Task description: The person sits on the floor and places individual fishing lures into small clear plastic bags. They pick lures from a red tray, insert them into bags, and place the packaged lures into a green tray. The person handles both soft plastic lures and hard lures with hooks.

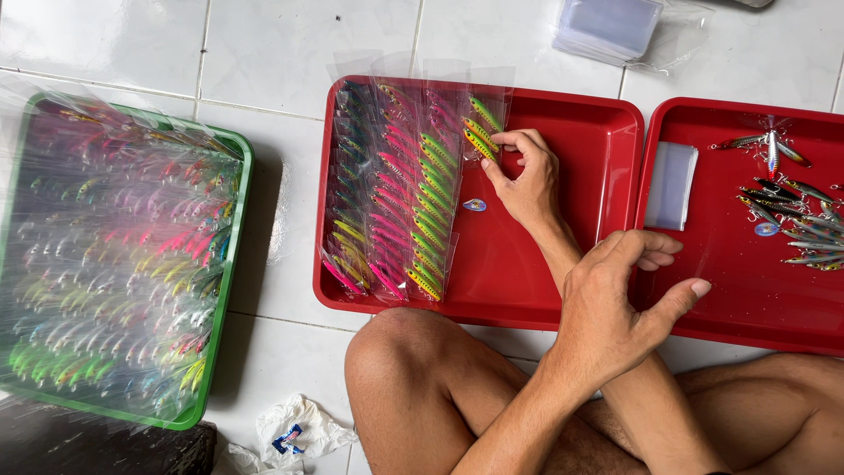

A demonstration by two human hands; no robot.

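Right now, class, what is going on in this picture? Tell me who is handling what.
A person sits cross-legged on a tiled floor with arms crossed. The right hand sets a bagged lure at the top of a new row in the left red tray, beside full rows of bagged lures. The left hand hovers open near the right red tray, which holds loose lures. A green tray is full.

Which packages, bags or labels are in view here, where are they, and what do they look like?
Bagged lures: clear sleeves in overlapping rows, left of the red tray.
Green tray: far left, piled with bagged lures.
Empty sleeves: clear stack, right red tray.
Sleeve bundle: clear, top floor.
Crumpled wrapper: white, blue-red print, bottom floor.
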